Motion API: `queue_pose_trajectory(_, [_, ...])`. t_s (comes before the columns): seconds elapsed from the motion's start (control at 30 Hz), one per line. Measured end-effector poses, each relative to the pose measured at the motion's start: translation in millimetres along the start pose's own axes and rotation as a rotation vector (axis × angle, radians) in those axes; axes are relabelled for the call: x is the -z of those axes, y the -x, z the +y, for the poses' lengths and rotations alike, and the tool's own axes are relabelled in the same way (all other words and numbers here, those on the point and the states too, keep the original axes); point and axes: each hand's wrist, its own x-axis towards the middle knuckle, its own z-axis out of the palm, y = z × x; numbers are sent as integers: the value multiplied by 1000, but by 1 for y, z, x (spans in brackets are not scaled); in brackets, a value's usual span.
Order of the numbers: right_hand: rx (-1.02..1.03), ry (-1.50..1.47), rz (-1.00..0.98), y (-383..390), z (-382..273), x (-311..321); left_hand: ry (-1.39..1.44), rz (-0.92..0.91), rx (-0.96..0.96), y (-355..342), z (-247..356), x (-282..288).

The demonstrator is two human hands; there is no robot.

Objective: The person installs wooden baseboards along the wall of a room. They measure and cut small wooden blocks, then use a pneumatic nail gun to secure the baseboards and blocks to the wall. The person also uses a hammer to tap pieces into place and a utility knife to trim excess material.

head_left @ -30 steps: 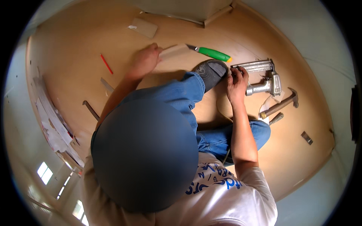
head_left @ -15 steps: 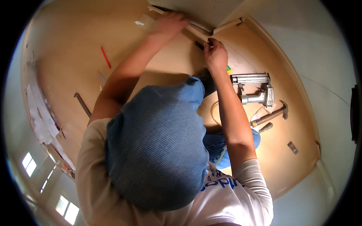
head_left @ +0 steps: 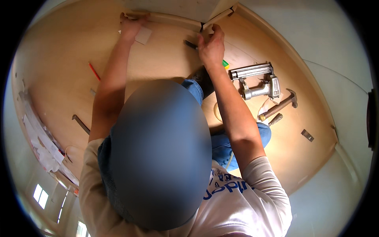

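My left hand (head_left: 132, 27) reaches to the upper middle, fingers curled onto a narrow wooden strip (head_left: 173, 20) lying along the base of the wall. My right hand (head_left: 211, 49) is at the strip's right end, near the corner, with thumb and forefinger apart; whether it touches the strip is unclear. Under my right hand lies a green-handled blade tool (head_left: 225, 64), partly hidden. A silver nail gun (head_left: 258, 91) lies beside my right forearm, with a claw hammer (head_left: 278, 107) and a small wooden-handled tool (head_left: 275, 119) below it.
A red pencil (head_left: 94, 70) and a bent metal bar (head_left: 81, 123) lie on the left. Torn white scraps (head_left: 33, 138) line the left edge. A square offcut (head_left: 144, 36) is by my left hand; a small metal piece (head_left: 307, 135) lies right. Low edging (head_left: 288, 45) borders the board floor.
Both hands have moved forward and up to the wall base. The strip, earlier beside my foot in my left hand, now lies along the wall near the corner.
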Motion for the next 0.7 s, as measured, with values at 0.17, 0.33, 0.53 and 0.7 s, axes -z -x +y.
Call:
queue_pose_trajectory(0.17, [21, 24, -77, -9, 1, 0, 239, -333, 10, -6, -3, 4])
queue_pose_trajectory(0.33, [63, 34, -32, -13, 11, 0, 311, -213, 59, 3, -2, -6])
queue_pose_trajectory(0.53, [70, 85, -81, -20, 16, 3, 408, -156, 75, 1, -13, -10])
queue_pose_trajectory(0.7, [53, -17, -111, -18, 10, 8, 29, -87, 21, -25, -37, 4])
